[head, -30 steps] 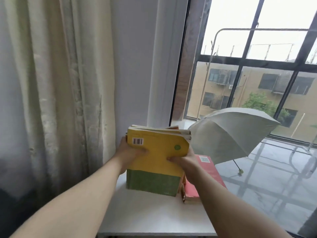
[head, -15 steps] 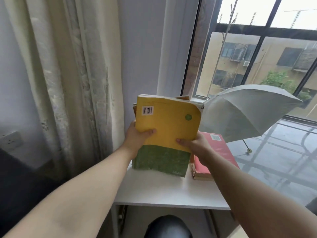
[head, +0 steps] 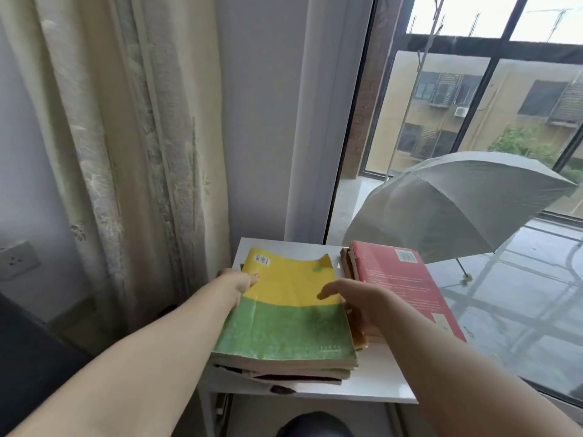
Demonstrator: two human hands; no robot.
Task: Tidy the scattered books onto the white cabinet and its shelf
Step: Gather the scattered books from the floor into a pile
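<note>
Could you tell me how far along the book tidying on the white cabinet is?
Done: the red books lie flat on the white cabinet, right side. In hand: the yellow-and-green stack lies beside them on the top, the left hand pinching its left edge and the right hand at its right edge. Left: letting go and squaring it. The shelf below is mostly hidden.

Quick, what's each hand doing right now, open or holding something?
Left hand: grips the left edge of the yellow-and-green-topped book stack, thumb on the cover.
Right hand: grips the same stack's right edge, fingers curled down its side.
</note>
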